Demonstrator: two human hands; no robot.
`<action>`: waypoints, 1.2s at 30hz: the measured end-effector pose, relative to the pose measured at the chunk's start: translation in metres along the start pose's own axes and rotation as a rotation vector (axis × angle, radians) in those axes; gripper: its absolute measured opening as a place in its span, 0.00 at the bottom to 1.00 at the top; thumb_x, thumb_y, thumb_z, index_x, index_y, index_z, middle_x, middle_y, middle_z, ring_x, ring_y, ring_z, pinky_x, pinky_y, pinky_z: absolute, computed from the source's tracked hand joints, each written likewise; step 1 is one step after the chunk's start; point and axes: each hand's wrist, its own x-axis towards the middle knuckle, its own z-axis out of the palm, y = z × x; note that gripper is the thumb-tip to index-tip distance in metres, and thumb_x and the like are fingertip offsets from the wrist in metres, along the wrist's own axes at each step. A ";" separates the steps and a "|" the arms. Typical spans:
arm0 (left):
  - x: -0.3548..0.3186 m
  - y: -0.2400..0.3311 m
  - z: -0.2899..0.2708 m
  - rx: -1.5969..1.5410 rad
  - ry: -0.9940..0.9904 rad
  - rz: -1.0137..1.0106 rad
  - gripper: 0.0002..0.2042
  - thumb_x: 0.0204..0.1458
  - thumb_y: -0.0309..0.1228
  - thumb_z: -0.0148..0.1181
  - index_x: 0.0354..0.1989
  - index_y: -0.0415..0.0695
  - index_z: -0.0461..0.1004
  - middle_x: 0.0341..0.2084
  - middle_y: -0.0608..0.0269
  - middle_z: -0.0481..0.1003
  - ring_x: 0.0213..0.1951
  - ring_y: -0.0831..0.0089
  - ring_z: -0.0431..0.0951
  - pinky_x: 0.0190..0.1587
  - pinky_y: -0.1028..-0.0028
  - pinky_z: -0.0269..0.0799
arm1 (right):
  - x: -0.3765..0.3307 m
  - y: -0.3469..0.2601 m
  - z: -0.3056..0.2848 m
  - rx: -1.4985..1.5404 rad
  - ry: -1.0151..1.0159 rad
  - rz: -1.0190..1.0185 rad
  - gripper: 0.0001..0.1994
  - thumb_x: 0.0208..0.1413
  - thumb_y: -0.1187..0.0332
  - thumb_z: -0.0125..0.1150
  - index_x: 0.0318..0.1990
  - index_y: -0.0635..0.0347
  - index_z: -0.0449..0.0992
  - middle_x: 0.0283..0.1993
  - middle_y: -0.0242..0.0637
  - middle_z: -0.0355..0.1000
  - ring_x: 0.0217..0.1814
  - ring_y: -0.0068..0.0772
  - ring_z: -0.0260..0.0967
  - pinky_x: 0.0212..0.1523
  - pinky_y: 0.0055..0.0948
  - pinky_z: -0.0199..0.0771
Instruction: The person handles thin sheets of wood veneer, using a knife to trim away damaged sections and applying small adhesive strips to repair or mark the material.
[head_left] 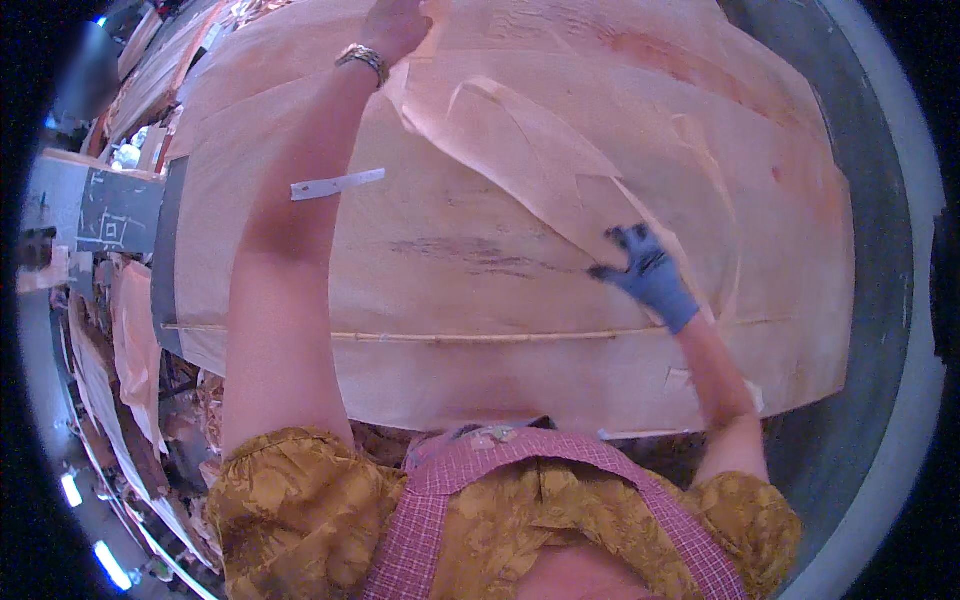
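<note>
A broad stack of thin, pale wood veneer sheets [480, 380] lies in front of me. My left hand [398, 28], bare with a bracelet at the wrist, reaches to the far side. Its fingers look curled on the end of a loose veneer strip [520, 165], though the picture's upper edge partly cuts them off. That strip runs slantwise toward my right hand [648, 268], which wears a blue-grey glove with dark fingertips. The gloved fingers are spread flat on the veneer by the strip's near end. A small white strip [340, 184] crosses my left forearm.
A thin stick [480, 338] lies across the near part of the sheets. Dark stains [480, 255] mark the wood. Veneer scraps [135, 340] pile up at the left, near a grey panel with chalk marks [115, 215]. Grey floor [885, 300] borders the right side.
</note>
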 end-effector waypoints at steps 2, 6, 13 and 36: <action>0.007 0.007 0.003 0.003 -0.027 0.008 0.22 0.43 0.31 0.58 0.50 0.40 0.72 0.40 0.45 0.77 0.46 0.49 0.75 0.55 0.55 0.68 | -0.015 0.007 0.046 -0.086 -0.030 0.127 0.25 0.45 0.47 0.68 0.47 0.50 0.73 0.45 0.43 0.69 0.52 0.49 0.66 0.48 0.46 0.71; 0.017 -0.004 -0.023 0.034 -0.207 -0.233 0.32 0.42 0.30 0.58 0.61 0.37 0.63 0.54 0.43 0.71 0.57 0.49 0.68 0.63 0.58 0.61 | -0.020 0.034 0.055 -0.205 -0.084 0.184 0.21 0.47 0.52 0.67 0.45 0.52 0.72 0.48 0.43 0.68 0.53 0.51 0.65 0.47 0.46 0.72; -0.041 0.008 0.041 -0.042 0.162 0.165 0.34 0.44 0.31 0.61 0.62 0.45 0.53 0.59 0.53 0.57 0.62 0.52 0.60 0.58 0.61 0.62 | -0.028 0.027 0.041 -0.086 -0.147 0.237 0.18 0.50 0.59 0.66 0.46 0.53 0.71 0.48 0.42 0.69 0.53 0.51 0.66 0.49 0.44 0.72; -0.132 0.025 0.085 0.046 -0.035 0.486 0.27 0.42 0.37 0.70 0.55 0.62 0.71 0.60 0.68 0.66 0.63 0.63 0.63 0.68 0.50 0.47 | 0.048 0.114 -0.095 -0.363 0.238 0.199 0.11 0.62 0.66 0.53 0.49 0.57 0.74 0.43 0.49 0.75 0.45 0.52 0.73 0.42 0.42 0.74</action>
